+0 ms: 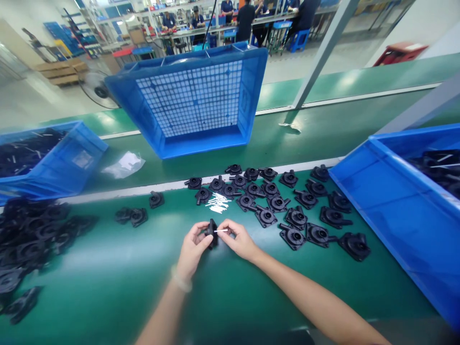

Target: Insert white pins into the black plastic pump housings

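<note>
My left hand (pixel 194 247) grips a black plastic pump housing (pixel 212 234) on edge above the green table, fingers and thumb closed round it. Just to its right, my right hand (pixel 239 238) pinches a thin white pin (pixel 222 230), whose left end meets the housing's face. How deep the pin sits in it I cannot tell. Beyond my hands lies a small pile of similar white pins (pixel 217 203). Several more black housings (pixel 266 217) lie flat to the right and behind the pile.
Black parts are heaped at the left (pixel 30 235). Blue crates with parts stand at the left (pixel 81 158) and right (pixel 388 220). Another blue crate (pixel 201 143) is tilted up at the back, beside a plastic bag (pixel 125 164). People sit at far benches.
</note>
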`<state>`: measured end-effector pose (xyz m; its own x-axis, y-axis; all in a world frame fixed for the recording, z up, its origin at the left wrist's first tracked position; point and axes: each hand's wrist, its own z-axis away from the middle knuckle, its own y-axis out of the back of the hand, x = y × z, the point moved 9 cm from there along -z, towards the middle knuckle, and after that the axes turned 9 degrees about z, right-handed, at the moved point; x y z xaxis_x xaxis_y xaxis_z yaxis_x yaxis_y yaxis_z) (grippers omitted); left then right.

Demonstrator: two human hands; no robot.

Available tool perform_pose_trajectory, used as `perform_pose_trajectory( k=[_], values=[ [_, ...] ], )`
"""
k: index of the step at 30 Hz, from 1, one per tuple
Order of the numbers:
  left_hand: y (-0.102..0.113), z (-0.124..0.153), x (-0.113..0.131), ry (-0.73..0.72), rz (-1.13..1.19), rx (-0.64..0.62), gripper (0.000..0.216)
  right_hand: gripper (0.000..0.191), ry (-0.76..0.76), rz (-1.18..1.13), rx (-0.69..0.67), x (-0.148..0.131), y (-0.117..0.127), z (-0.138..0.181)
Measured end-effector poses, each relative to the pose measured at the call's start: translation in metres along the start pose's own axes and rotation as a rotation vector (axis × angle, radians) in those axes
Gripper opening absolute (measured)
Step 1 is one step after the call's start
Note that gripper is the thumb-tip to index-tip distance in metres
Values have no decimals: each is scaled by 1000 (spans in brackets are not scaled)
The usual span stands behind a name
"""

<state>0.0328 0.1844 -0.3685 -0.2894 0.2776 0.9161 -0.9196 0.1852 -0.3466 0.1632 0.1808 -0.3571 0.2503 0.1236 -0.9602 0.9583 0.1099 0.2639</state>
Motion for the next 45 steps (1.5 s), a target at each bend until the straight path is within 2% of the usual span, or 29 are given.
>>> perform_pose_trajectory(
  k=[3, 6, 9, 13, 15, 18, 20, 23, 28, 30, 37, 45],
  values=[
    [0, 2, 8, -58, -91, -6, 41, 21, 27, 2, 47, -1, 7, 2],
    [-6, 7, 26, -251, -384, -31, 43, 26, 83, 68, 112, -4, 16, 5],
    [-19, 13, 36, -419, -633, -94, 47, 28, 99, 121, 56, -5, 10, 6],
    [-34, 15, 29, -456, -718, -214, 48, 28, 20, 151, 22, 2, 2, 5],
    [-36, 15, 27, -452, -708, -228, 48, 26, -12, 110, 33, 6, 2, 4],
    [-27, 13, 29, -429, -649, -149, 54, 23, -74, -38, 37, 15, 2, 1],
    [-18, 10, 29, -386, -621, -83, 57, 24, -119, -142, 23, 22, 2, -1],
    [-10, 6, 22, -283, -580, -54, 50, 27, -148, -209, -7, 28, 1, -2],
    [-4, 1, -2, -57, -269, -66, 43, 30, -145, -167, -24, 29, 1, -4],
    [-6, 0, -8, -8, -198, -78, 43, 30, -126, -123, -16, 26, 2, -4],
    [-8, -1, -10, 61, -130, -104, 43, 26, -91, -14, -35, 16, 1, -1],
    [-6, -3, -9, 69, -92, -108, 41, 23, -71, 17, -59, 14, -4, 1]
  ],
)
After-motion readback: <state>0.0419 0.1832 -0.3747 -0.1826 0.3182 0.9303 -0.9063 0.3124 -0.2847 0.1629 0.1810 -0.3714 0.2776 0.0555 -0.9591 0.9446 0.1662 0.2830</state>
